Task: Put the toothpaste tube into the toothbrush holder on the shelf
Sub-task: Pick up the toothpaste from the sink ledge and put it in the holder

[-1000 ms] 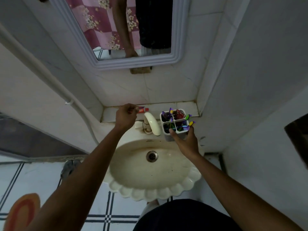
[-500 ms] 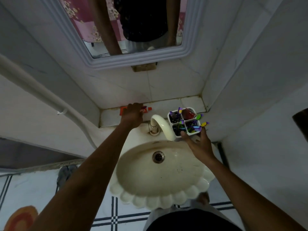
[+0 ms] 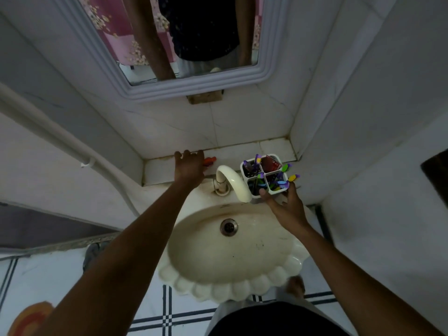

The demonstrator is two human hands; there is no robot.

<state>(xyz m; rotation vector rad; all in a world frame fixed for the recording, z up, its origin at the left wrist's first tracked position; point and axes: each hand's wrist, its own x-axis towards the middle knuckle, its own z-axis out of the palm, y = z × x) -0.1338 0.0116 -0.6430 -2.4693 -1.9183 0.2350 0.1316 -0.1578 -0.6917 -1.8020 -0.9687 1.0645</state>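
Note:
The toothpaste tube [image 3: 209, 161] lies on the tiled shelf [image 3: 244, 151] behind the sink, and only its red-orange cap end shows. My left hand [image 3: 190, 169] rests flat over the rest of the tube, fingers spread toward the wall, not curled around it. The white toothbrush holder [image 3: 244, 166] has several compartments with coloured toothbrushes and a red item in its back right one. My right hand [image 3: 284, 203] grips the holder from below, beside the tap at the sink's back right, in front of the shelf.
A cream tap [image 3: 234, 181] curves over the shell-edged sink [image 3: 218, 291] between my hands. A framed mirror [image 3: 194, 92] hangs above the shelf. Walls close in on both sides, with a white pipe [image 3: 60, 141] down the left wall. An orange mat [image 3: 29, 318] lies on the floor.
My left hand went from a fist holding the tube above the shelf to lying flat on it with fingers spread. The right hand kept hold of the holder.

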